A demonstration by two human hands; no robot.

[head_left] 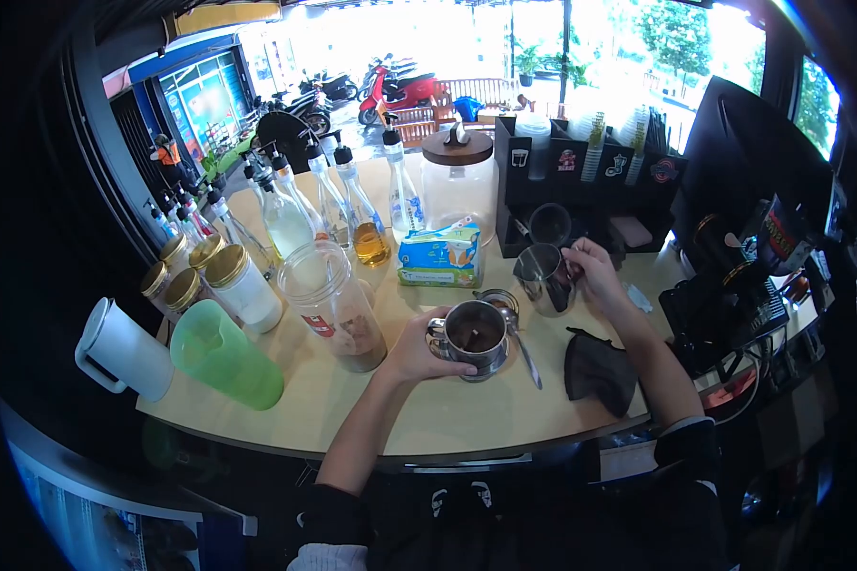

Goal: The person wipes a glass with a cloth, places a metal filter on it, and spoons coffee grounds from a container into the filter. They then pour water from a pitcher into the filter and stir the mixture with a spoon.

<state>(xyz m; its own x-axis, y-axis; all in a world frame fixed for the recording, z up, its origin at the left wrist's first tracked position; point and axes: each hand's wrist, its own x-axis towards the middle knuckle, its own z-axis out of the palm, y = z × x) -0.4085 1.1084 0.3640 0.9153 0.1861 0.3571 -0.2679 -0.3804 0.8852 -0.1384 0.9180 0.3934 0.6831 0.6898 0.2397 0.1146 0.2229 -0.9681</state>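
Observation:
Near the counter's front, my left hand (pixel 423 352) is wrapped round the handle side of a metal cup (pixel 478 359) with dark brown contents. A spoon (pixel 527 360) lies just right of this cup, beside a small round metal item (pixel 501 303). My right hand (pixel 593 271) grips the handle of a clear pitcher (pixel 545 282), its fingers closed. Behind the cup is a blue and green packet (pixel 441 256). To the left stands an open clear jar (pixel 343 328) with brown powder low inside.
Pump bottles (pixel 364 224), gold-lidded jars (pixel 245 287), a green pitcher (pixel 227 355) and a white jug (pixel 124 348) crowd the left. A dark cloth (pixel 600 371) lies right of the cup. Behind stand a black cup organizer (pixel 590 186) and a wooden-lidded container (pixel 459 190).

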